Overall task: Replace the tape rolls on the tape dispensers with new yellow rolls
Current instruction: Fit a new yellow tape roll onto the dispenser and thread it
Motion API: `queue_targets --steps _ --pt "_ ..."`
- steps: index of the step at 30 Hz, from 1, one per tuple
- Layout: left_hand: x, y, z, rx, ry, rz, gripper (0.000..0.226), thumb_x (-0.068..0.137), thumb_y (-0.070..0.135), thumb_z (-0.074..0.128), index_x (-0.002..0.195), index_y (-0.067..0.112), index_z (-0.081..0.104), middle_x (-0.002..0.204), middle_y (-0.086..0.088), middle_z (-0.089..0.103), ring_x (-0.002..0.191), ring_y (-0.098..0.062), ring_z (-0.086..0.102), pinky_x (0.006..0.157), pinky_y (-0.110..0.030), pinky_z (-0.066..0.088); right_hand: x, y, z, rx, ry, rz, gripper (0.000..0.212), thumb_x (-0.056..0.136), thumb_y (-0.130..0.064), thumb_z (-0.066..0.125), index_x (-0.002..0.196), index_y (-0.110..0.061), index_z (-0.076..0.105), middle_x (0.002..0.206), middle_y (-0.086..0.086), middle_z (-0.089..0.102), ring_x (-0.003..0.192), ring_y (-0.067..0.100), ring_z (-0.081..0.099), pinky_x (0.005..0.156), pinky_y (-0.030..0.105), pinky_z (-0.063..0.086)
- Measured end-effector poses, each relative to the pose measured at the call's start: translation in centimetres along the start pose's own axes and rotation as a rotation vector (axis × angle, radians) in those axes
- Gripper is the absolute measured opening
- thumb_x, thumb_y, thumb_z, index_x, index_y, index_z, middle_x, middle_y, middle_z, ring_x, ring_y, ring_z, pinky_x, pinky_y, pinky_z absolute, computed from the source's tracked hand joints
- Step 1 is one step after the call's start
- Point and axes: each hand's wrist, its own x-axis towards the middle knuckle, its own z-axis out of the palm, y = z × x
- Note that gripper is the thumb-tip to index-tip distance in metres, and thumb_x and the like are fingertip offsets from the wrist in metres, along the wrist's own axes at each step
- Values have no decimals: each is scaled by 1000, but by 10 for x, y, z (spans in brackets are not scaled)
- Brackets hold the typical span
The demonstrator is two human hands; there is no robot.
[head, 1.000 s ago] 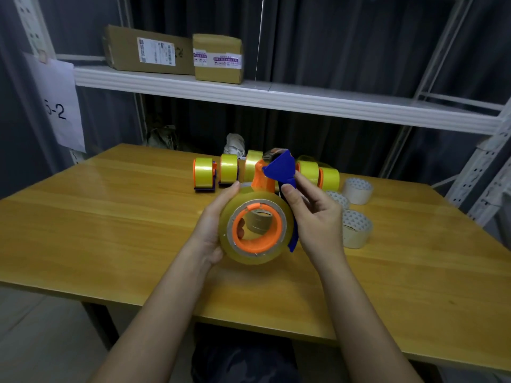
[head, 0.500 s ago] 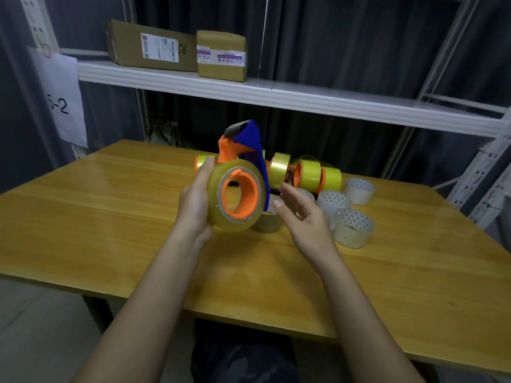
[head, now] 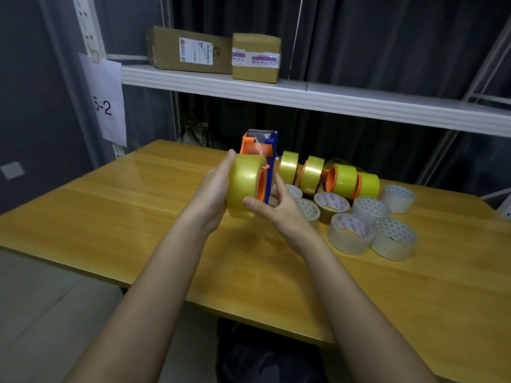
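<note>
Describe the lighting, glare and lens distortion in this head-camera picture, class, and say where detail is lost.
Head view: dim room, dark curtain backdrop; soft glare streaks on the wooden table and a sheen on the yellow tape roll held in the left hand; wide-angle lens bends the white shelf and uprights; parcel labels on the cardboard boxes are too soft to read.

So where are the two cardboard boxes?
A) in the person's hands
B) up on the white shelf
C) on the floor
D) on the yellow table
B: both cardboard boxes sit side by side on the white shelf above the table, while the hands hold a tape dispenser with a yellow roll.
</note>
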Motion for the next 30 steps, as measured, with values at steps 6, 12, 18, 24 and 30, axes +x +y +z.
queue_targets --steps 6,12,18,24,30 --pt "14 8 -24 338 -32 80 53 98 58 22 96 30 66 101 5 69 100 -9 61 89 -28 44 26 7 22 190 78 58 111 56 -58 78 149 -26 27 133 1 54 123 19 52 104 44 45" --pt "40 -9 -55 318 -22 -30 83 72 80 27 138 31 34 143 4 39 124 -14 38 106 -40 31 62 10 50 433 85 151 80 66 -47 77 137 -25 48 126 5 63 112 23 63 91 42 54" --pt "72 -22 -71 206 1 -88 103 65 88 44 149 34 22 154 4 29 137 -21 35 110 -48 34 100 5 68 380 27 167 62 79 -52 70 134 -29 54 125 0 65 114 21 61 93 38 52" --pt "111 -21 -81 86 266 -130 62 87 67 40 128 24 54 119 -3 62 104 -21 61 94 -44 50 138 -4 71 270 -64 269 65 90 -68 38 143 -31 43 138 -1 55 126 21 52 106 46 39" --pt "144 -23 -99 195 336 -234 60 89 67 37 126 21 49 118 -7 58 105 -26 56 100 -45 45 164 -5 48 21 84 94 45 102 -44 37 139 -20 46 134 -3 49 122 18 50 96 37 50"
